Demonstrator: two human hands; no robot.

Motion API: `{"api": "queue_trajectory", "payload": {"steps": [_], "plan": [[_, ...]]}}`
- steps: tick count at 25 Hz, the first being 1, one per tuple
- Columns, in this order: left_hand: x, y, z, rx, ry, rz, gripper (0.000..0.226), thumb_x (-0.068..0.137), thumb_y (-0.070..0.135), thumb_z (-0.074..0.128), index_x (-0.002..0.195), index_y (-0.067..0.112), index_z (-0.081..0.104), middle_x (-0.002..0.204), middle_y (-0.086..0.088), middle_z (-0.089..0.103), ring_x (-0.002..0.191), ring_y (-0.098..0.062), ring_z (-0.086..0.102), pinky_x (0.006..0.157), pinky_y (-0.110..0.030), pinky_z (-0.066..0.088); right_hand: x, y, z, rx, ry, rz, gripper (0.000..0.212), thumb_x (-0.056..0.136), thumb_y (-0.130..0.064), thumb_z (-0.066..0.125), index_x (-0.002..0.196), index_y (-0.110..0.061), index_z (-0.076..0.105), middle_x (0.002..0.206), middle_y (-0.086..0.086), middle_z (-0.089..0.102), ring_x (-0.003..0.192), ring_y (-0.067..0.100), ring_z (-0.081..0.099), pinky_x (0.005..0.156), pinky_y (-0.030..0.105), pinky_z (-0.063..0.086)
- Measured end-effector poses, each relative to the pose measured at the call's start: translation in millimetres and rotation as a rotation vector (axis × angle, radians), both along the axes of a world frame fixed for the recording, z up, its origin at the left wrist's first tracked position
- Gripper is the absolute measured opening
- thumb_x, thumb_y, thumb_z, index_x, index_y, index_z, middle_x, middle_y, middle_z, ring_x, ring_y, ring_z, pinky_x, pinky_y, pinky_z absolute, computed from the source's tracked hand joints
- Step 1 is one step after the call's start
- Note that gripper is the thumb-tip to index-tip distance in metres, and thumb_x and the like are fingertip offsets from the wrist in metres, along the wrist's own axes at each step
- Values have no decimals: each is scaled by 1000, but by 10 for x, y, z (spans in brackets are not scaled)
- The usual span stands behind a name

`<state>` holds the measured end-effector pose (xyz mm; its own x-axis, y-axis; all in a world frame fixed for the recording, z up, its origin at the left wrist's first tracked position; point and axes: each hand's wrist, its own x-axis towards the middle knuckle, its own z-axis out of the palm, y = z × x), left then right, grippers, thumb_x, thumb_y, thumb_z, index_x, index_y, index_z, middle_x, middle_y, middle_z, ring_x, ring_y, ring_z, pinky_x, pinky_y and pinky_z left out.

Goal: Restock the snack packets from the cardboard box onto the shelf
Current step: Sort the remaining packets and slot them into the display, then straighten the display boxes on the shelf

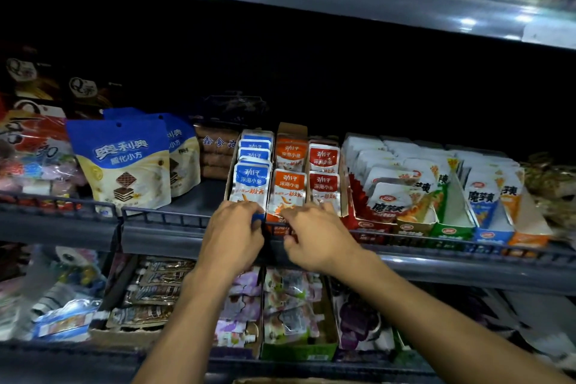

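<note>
- Hands at front rail of middle shelf (174, 221), both reaching in from below.
- Left hand (232, 235): fingers curled together on lower edge of front blue snack packet (249, 185), pinching its bottom corner.
- Right hand (314, 235): fingertips resting on bottom of front orange snack packet (288, 190); clamped or only touching, cannot tell.
- Blue, orange and red snack packets (324, 185) standing upright in three adjacent rows inside open display cartons on shelf.
- Blue-and-cream wafer pouches (124, 162) well to left; white spicy-strip packets (396, 193) just to right.
- Cardboard box edge (296, 380) barely visible at bottom of view.
</note>
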<state>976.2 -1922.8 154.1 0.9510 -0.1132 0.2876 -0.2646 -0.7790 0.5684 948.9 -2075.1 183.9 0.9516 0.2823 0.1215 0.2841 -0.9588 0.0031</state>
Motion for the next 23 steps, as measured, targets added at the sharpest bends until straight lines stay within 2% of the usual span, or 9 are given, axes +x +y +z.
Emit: {"api": "queue_trajectory", "payload": {"steps": [2,4,6,9,13,15,17,20,23], "plan": [[-6,-38,5,47,-50,14,42,87,17,62,129,21,60,124,-3,63,120,-23,50,110,-42,35,-41,-31,-59,66,-149,-47,44,88,-28,48,130,-16,48,127,4,55,118,22,45,105,42,32],[-41,-121,19,82,-124,4,54,86,20,65,138,26,50,136,3,57,128,-22,45,119,-46,21,-78,-113,-94,14,-233,-172,56,87,-31,47,139,-12,38,135,7,50,121,24,47,104,41,34],[-58,-198,5,115,-189,-33,54,88,21,64,139,29,49,140,4,54,129,-20,43,118,-43,22,-93,-173,-105,-89,-161,-283,54,86,-32,46,134,-8,40,124,9,57,112,27,54,98,42,35],[-47,-254,-50,175,-184,-44,43,90,22,62,131,30,60,140,2,50,126,-21,46,114,-46,28,-114,-190,-87,-136,-74,-280,41,86,-32,49,119,-9,51,110,9,62,105,28,54,93,43,32],[-30,-263,-55,182,-175,-33,39,90,22,63,128,30,64,140,1,49,126,-22,48,114,-48,29,-140,-251,-90,-2,-80,-228,44,86,-30,49,126,-11,49,119,8,59,113,27,50,95,42,39],[-43,-284,-56,188,-180,-21,41,89,25,64,130,28,62,140,0,49,128,-22,45,115,-47,28,-234,-303,-154,58,-165,-163,46,88,-30,48,132,-14,47,126,3,54,114,23,46,96,39,42],[-90,-332,-39,175,-210,-11,42,90,24,62,132,26,60,141,1,50,131,-20,40,115,-46,28,-415,-418,-239,203,-330,-141,33,89,-27,50,121,-21,53,115,-6,55,101,13,49,88,31,46],[-192,-491,16,159,-335,-95,40,90,17,61,129,21,62,134,3,57,124,-17,42,108,-41,36,-669,-802,-306,476,-459,-302,17,88,-22,56,104,-27,52,99,-13,49,88,7,50,74,24,47],[-273,-749,18,240,-352,-233,48,90,18,58,138,22,55,141,4,53,128,-16,40,109,-39,34,-699,-1146,-357,498,-413,-287,34,87,-20,57,120,-26,51,118,-12,51,111,10,48,95,30,44]]}}
